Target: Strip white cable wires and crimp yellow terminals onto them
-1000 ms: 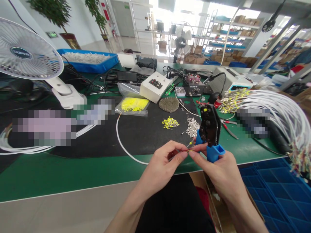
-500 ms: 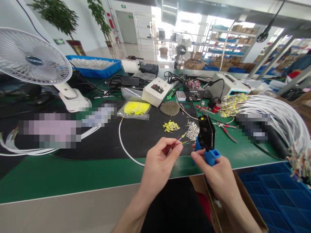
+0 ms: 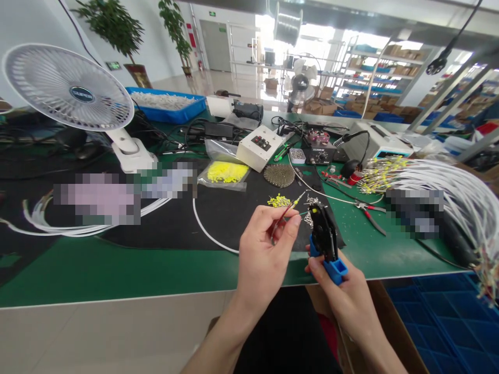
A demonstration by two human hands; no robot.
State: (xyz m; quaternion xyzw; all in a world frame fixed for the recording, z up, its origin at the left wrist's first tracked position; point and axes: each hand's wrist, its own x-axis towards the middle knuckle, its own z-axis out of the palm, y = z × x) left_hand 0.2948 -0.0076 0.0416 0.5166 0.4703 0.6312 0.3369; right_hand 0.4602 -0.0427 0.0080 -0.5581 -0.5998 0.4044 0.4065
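My left hand (image 3: 265, 246) is closed, thumb and fingers pinching the thin coloured wires (image 3: 289, 209) of a white cable (image 3: 212, 238). A yellow-collared terminal sits on one wire's end. My right hand (image 3: 349, 291) grips a black crimping tool (image 3: 325, 231) by its blue handles, jaws upward. A small yellow piece (image 3: 314, 211) shows at the jaws, close to the tip of a greenish wire; whether they touch I cannot tell. Behind the hands lie a pile of yellow terminals (image 3: 278, 200) and a pile of silver terminals (image 3: 311, 201), partly covered by the tool.
A bag of yellow sleeves (image 3: 227, 172), a white switch box (image 3: 255, 150) and a beaded round pad (image 3: 279, 176) lie behind. Red-handled cutters (image 3: 367, 212) and a large white cable bundle (image 3: 448, 182) are at right. A fan (image 3: 70, 88) stands at left.
The crimping tool has come left and lower, tilting toward the wires. The wires in my left hand have turned so that one lies near its jaws. The camera view has shifted left.
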